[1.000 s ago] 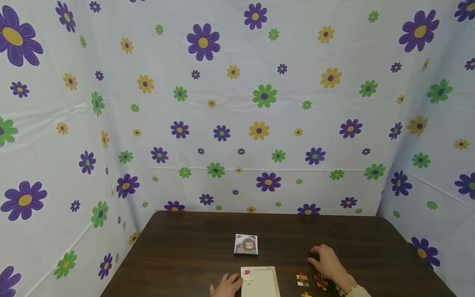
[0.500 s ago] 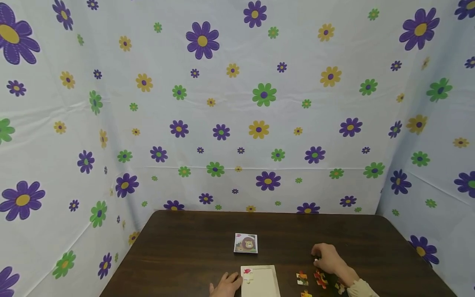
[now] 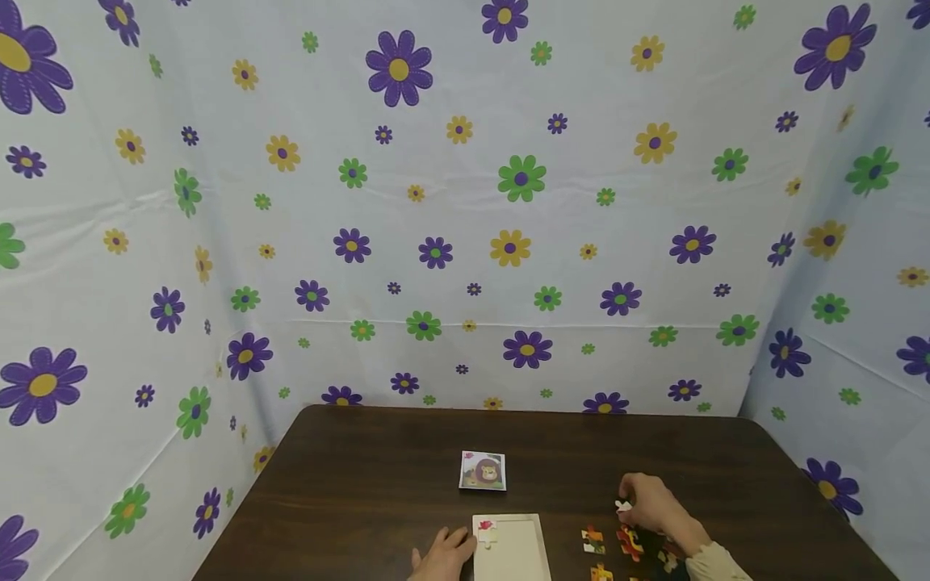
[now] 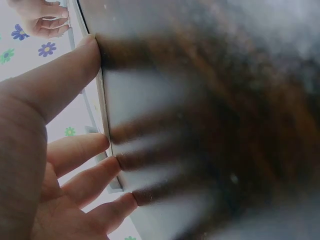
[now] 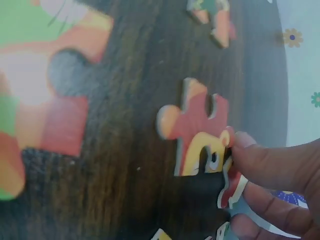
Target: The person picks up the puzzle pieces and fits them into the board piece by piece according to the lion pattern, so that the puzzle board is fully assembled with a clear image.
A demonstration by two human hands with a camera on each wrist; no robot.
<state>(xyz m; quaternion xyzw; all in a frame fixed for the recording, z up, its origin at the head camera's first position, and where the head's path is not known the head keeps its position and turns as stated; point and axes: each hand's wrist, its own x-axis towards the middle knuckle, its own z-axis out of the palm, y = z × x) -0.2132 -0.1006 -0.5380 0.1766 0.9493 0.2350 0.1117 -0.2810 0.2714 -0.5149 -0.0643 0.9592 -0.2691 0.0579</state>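
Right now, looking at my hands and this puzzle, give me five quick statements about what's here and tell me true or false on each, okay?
1. The left hand touches the tray. True.
2. The lion card lies inside the tray. False: it lies beyond the tray's far edge.
3. The flower piece sits in the tray's far left corner. True.
4. The loose pieces lie left of the tray. False: they lie to its right.
5. The right hand pinches a white-looking piece. True.
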